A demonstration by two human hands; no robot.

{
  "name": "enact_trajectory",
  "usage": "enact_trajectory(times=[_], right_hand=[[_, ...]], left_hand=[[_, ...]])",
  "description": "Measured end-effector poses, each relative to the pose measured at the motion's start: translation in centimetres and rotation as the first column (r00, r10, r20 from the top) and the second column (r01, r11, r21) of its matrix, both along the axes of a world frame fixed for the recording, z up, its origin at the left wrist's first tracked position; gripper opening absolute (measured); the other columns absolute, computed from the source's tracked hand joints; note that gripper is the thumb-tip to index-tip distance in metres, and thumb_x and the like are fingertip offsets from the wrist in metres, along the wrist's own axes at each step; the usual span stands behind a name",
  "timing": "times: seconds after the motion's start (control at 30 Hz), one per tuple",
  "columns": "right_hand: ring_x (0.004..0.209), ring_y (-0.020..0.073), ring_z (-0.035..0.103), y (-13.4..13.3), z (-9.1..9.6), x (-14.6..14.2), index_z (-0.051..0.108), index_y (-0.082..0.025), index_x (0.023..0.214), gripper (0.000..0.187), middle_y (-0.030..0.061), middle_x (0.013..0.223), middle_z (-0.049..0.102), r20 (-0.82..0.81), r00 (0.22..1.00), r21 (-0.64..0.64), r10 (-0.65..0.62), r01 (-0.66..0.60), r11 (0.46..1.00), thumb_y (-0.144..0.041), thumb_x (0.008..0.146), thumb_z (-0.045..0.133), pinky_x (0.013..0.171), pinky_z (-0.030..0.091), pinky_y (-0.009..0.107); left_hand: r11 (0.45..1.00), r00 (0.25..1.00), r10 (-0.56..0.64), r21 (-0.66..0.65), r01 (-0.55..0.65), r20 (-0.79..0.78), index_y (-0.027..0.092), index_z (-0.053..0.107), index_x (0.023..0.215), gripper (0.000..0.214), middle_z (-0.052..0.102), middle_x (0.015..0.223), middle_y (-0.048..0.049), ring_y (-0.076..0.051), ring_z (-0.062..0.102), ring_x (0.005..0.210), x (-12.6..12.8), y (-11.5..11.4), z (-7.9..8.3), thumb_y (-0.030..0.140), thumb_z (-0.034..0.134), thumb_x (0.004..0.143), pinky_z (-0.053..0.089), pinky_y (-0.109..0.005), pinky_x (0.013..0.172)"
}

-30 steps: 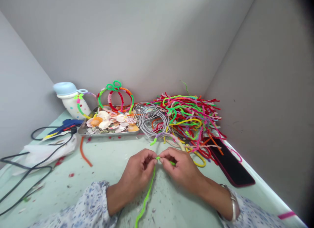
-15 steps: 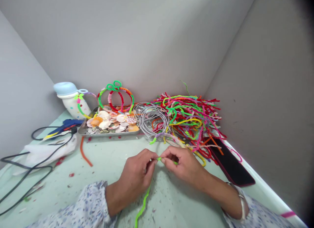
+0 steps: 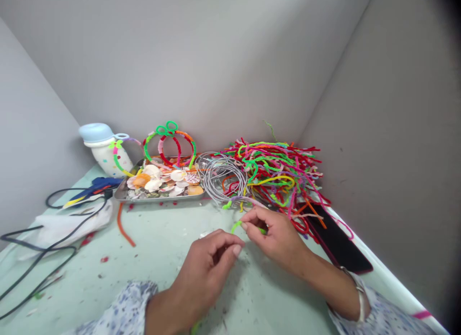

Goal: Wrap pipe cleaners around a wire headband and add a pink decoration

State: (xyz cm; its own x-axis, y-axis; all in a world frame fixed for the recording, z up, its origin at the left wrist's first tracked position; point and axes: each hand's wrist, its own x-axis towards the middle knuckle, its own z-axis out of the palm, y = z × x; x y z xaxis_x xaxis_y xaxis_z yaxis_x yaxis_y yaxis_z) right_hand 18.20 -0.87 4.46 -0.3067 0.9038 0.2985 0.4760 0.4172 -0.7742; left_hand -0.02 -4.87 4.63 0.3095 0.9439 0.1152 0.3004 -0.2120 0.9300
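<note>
Between the thumb and index finger of my right hand (image 3: pixel 279 236) is a bright green pipe cleaner (image 3: pixel 236 225), its short end bending out to the left. More green shows inside that hand's curled fingers. My left hand (image 3: pixel 203 272) is just below and to the left, thumb and index finger pinched together; whatever they hold, if anything, is hidden. A bit of green pokes out under the left wrist at the bottom edge. Beyond the hands, a pale multicoloured strand with a green tip (image 3: pixel 227 205) lies near a coil of grey wire (image 3: pixel 225 181).
A metal tray (image 3: pixel 158 199) of shells (image 3: pixel 153 184) stands at the back, with pipe-cleaner rings (image 3: pixel 146 145) above it. Right of it is a heap of pipe cleaners (image 3: pixel 281 167) and a black phone-like slab (image 3: pixel 345 244). At left are a bottle (image 3: pixel 108 152), blue-handled tool (image 3: pixel 103 182) and black cable (image 3: pixel 39 248).
My hands have moved apart; the left has dropped down, off the green piece. My right hand keeps its pinch slightly higher. The long green tail below the left hand is now mostly hidden.
</note>
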Motion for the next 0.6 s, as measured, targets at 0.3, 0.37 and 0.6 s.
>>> enact_trajectory(times=[0.3, 0.37, 0.6], right_hand=[[0.063, 0.0117, 0.058, -0.5, 0.6, -0.3, 0.061, -0.019, 0.081, 0.009, -0.0016, 0.072, 0.066, 0.003, 1.0, 0.027, 0.028, -0.028, 0.999, -0.013, 0.081, 0.055, 0.06, 0.044, 0.023], [0.064, 0.0121, 0.058, -0.5, 0.6, -0.3, 0.061, -0.019, 0.08, 0.009, -0.0013, 0.072, 0.066, 0.006, 1.0, 0.042, 0.03, -0.031, 0.999, -0.013, 0.081, 0.055, 0.061, 0.045, 0.023], [0.063, 0.0122, 0.059, -0.9, 1.0, -0.5, 0.062, -0.019, 0.078, 0.009, -0.001, 0.07, 0.065, 0.028, 0.998, 0.098, 0.062, -0.064, 0.993, -0.014, 0.082, 0.055, 0.059, 0.043, 0.023]], left_hand=[[0.962, 0.989, 0.113, -0.257, -0.086, 0.092, 0.018, 0.074, 0.088, 0.025, 0.051, 0.056, 0.0027, -0.009, 0.032, 0.046, 0.1, 1.2, -0.1, 0.034, 0.055, 0.085, 0.023, -0.021, 0.043], [0.962, 0.988, 0.12, -0.257, -0.092, 0.094, 0.018, 0.074, 0.083, 0.025, 0.052, 0.056, 0.0025, -0.008, 0.032, 0.045, 0.0, 1.2, -0.2, 0.034, 0.055, 0.085, 0.022, -0.021, 0.042], [0.974, 0.991, 0.13, -0.193, -0.119, 0.043, 0.018, 0.068, 0.066, 0.029, 0.053, 0.054, 0.0027, -0.009, 0.036, 0.047, 0.0, 0.8, 0.1, 0.035, 0.055, 0.086, 0.023, -0.021, 0.043]])
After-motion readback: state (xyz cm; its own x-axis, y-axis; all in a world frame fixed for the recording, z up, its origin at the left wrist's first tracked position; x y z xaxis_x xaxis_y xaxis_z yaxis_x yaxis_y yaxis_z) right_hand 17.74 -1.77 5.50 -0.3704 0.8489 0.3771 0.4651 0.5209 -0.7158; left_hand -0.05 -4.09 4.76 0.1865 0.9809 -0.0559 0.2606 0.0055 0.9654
